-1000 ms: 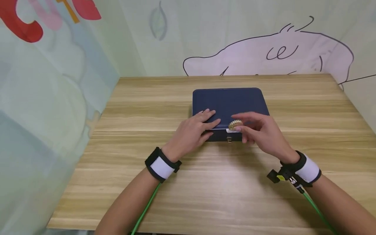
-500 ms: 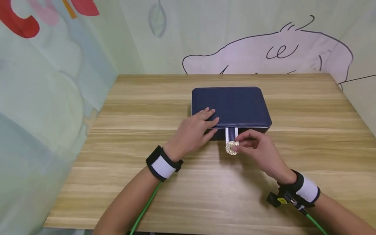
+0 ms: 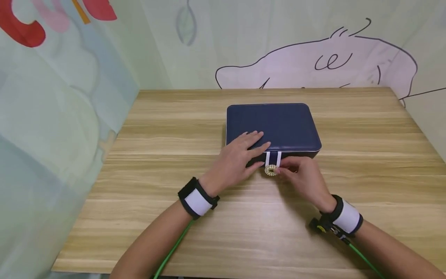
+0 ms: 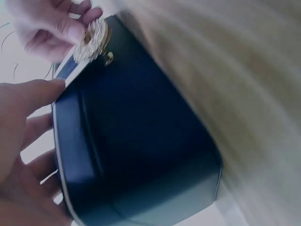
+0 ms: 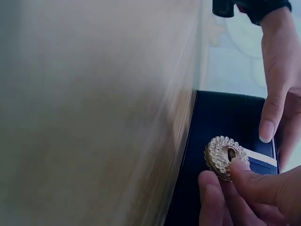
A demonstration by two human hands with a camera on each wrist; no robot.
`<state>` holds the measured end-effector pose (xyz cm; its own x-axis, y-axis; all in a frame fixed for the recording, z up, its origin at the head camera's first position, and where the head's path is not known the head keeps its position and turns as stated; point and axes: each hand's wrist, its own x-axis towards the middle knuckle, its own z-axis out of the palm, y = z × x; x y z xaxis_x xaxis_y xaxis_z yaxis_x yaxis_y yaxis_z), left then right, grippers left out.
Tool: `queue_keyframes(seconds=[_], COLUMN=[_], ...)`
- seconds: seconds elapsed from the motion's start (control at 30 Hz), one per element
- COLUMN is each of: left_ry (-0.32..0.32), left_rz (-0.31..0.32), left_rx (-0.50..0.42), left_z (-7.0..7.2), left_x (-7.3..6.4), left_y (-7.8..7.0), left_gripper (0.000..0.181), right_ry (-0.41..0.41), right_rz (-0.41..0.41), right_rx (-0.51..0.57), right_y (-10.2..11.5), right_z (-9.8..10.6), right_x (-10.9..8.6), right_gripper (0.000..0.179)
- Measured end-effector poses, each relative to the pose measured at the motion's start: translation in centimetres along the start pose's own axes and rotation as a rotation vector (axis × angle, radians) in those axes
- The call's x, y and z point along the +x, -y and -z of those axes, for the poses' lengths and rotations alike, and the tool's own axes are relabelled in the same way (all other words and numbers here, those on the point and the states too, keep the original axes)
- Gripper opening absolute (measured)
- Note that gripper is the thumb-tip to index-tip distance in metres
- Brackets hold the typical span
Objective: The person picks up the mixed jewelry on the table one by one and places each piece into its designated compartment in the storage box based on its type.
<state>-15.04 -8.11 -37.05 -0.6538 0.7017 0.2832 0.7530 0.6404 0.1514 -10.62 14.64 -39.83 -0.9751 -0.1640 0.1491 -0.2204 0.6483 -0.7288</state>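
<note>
A dark blue box [image 3: 275, 122] with white piping lies on the table, its lid down. My left hand [image 3: 235, 161] rests on the lid's front left part with its fingers spread, the thumb at the front edge. From the lid's front middle hangs a blue and white strap [image 3: 273, 158], tipped with a round, rhinestone-covered buckle [image 5: 218, 155]. My right hand [image 3: 302, 176] pinches this buckle between thumb and fingers, close to the box's front face. In the left wrist view a small gold catch [image 4: 109, 58] shows on the front, just beside the buckle.
The wood-grain table [image 3: 156, 155] stands against a wall covering [image 3: 167, 46] with cartoon drawings. Each wrist wears a black and white band [image 3: 198, 199], and a green cable [image 3: 174, 248] runs from it along the forearm.
My right hand has brought the strap and buckle down from the lid's edge over the front, then in closer to the box. The left hand has slid slightly right on the lid.
</note>
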Motion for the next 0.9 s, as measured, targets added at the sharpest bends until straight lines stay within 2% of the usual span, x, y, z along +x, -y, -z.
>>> queue_keyframes(seconds=[0.17, 0.4, 0.53, 0.7, 0.9], left_ry=[-0.014, -0.050, -0.077, -0.097, -0.074], left_rz=[0.020, 0.062, 0.073, 0.086, 0.102], left_rx=[0.082, 0.125, 0.134, 0.146, 0.157], left_z=[-0.9, -1.5, -1.7, -1.9, -1.8], left_x=[0.0, 0.0, 0.1, 0.2, 0.1], left_y=[-0.6, -1.2, -1.5, -2.0, -2.2], left_gripper=[0.065, 0.069, 0.069, 0.066, 0.066], right_ry=[0.013, 0.006, -0.005, -0.011, -0.014], right_rz=[0.017, 0.111, 0.138, 0.120, 0.105], right_rx=[-0.081, -0.233, -0.309, -0.324, -0.339], right_y=[0.3, 0.5, 0.8, 1.1, 1.2], right_z=[-0.2, -0.1, -0.1, -0.1, -0.1], right_x=[0.5, 1.0, 1.0, 1.2, 1.4], right_gripper=[0.011, 0.010, 0.007, 0.004, 0.004])
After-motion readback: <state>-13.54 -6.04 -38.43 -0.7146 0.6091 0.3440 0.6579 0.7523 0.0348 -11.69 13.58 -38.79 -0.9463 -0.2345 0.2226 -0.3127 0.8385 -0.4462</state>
